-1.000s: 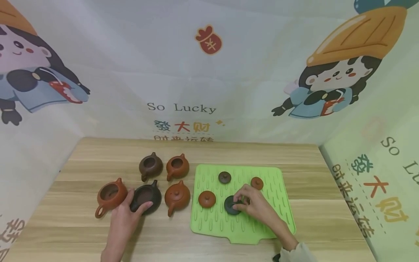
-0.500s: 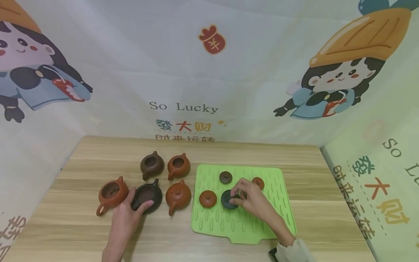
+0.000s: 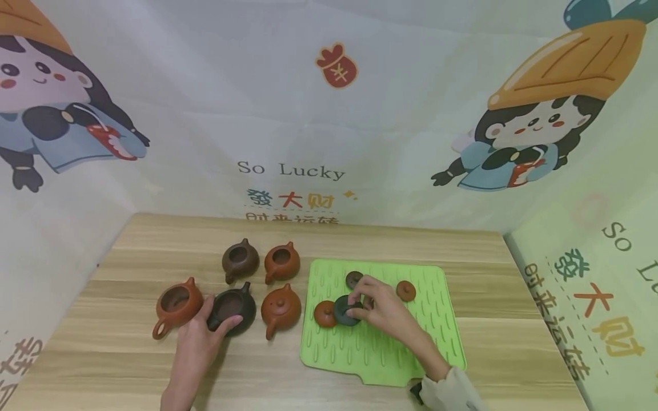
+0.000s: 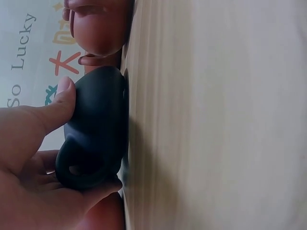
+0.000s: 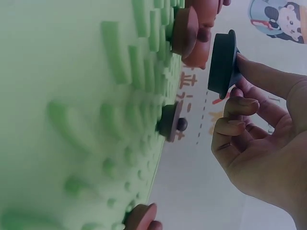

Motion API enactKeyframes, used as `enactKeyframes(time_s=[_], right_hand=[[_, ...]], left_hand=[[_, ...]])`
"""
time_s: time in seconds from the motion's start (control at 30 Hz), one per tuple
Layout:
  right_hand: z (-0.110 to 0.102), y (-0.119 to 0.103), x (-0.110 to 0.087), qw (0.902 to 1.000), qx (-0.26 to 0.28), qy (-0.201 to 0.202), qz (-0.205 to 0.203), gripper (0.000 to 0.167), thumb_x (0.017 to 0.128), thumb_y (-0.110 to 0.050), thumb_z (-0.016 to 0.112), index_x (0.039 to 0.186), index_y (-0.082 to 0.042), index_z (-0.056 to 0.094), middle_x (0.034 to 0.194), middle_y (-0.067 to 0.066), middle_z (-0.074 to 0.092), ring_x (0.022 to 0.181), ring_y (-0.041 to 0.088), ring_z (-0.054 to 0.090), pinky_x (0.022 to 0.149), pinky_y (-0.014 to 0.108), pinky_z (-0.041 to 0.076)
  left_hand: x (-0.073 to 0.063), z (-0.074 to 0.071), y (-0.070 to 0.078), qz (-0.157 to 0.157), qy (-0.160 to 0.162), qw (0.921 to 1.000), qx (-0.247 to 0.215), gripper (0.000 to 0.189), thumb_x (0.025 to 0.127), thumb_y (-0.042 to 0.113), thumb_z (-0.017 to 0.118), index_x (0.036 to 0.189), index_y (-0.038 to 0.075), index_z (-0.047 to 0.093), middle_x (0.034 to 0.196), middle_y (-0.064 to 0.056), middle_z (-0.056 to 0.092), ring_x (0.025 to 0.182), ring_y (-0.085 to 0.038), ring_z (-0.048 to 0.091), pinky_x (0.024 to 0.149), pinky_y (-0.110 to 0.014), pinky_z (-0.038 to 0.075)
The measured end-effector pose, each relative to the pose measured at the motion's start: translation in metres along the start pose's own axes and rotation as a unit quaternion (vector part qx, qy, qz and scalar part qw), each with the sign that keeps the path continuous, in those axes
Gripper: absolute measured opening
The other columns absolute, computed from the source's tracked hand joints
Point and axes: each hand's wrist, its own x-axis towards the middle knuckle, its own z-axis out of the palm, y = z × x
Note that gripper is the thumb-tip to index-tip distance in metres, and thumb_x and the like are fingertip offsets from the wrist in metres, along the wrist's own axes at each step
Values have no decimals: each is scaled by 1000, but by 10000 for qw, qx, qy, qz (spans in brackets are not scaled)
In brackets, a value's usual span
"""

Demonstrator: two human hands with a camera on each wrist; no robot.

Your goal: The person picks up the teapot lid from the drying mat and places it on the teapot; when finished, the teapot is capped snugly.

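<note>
My left hand [image 3: 197, 337] grips the body of a black teapot [image 3: 239, 311], thumb on one side and fingers on the other. The pot's top is uncovered, and its looped handle shows in the left wrist view. My right hand [image 3: 388, 311] pinches a black teapot lid [image 5: 221, 62] by its knob. That lid is raised off the green mat [image 3: 380, 357], and in the head view it overlaps an orange-brown lid [image 3: 323, 315]. A dark brown lid [image 3: 352, 279] and a small orange lid [image 3: 406, 291] lie on the mat, near my right hand.
Left of my left hand stands an uncovered orange teapot [image 3: 180, 311]. Behind are an uncovered brown teapot [image 3: 245, 267] and another orange one [image 3: 289, 266]. A lidded orange teapot [image 3: 283, 317] sits between the black pot and the mat. A printed cloth [image 3: 288, 114] hangs behind the table.
My right hand has moved left across the mat and lifted the black lid along with it, toward the black teapot. My left hand keeps its hold on the pot.
</note>
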Motion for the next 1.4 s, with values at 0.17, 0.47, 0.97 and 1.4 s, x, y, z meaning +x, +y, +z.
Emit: enactKeyframes(time_s=[0.17, 0.47, 0.97, 1.4], right_hand=[[4, -6, 7, 9999, -109, -58, -110, 13, 93, -7, 88, 95, -8, 75, 97, 0, 62, 75, -2, 48, 66, 21, 46], [9, -17, 20, 9987, -281, -105, -413, 12, 93, -7, 88, 94, -7, 76, 98, 0, 65, 75, -2, 49, 69, 20, 47], [17, -37, 43, 9960, -516, -358, -634, 12, 93, -9, 88, 96, -5, 77, 97, 2, 67, 77, 0, 52, 70, 18, 48], [30, -46, 65, 9957, -346, -475, -720, 12, 95, -11, 87, 94, -9, 75, 94, 1, 64, 78, 6, 53, 72, 19, 46]], left_hand=[[-2, 0, -1, -36, -1, 10000, 0, 94, 93, 48, 89, 159, -7, 50, 151, -41, 54, 133, -65, 56, 105, -72, 51], [0, 1, 0, 74, 58, 10000, 17, 94, 94, 50, 87, 159, -7, 51, 151, -41, 55, 131, -66, 57, 103, -73, 52], [1, 3, -4, 105, 90, 9999, 3, 95, 93, 48, 89, 159, -7, 50, 150, -41, 55, 130, -65, 58, 103, -72, 53], [1, 3, -2, 123, 132, 9998, 24, 91, 93, 48, 88, 157, -6, 52, 146, -42, 58, 128, -67, 59, 102, -74, 52]])
